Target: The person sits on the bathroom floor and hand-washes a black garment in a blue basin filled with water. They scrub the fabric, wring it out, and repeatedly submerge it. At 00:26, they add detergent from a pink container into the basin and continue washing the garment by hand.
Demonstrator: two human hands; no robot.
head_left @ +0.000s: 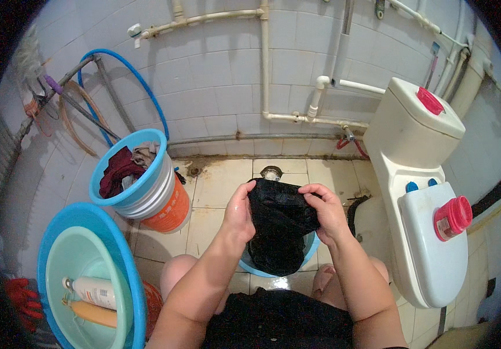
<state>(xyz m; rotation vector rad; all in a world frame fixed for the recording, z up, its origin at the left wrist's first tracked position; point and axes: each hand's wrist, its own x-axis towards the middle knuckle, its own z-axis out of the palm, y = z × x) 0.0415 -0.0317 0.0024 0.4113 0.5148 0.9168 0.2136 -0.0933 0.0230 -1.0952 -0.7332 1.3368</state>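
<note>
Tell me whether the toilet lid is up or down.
Down: the toilet lid lies over the seat with its pale top showing, and a red tub rests on it.

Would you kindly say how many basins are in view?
4: a blue basin at lower left, a pale green one inside it, a light blue one atop the bucket, a partly covered one beneath the black cloth. More may be hidden.
</note>
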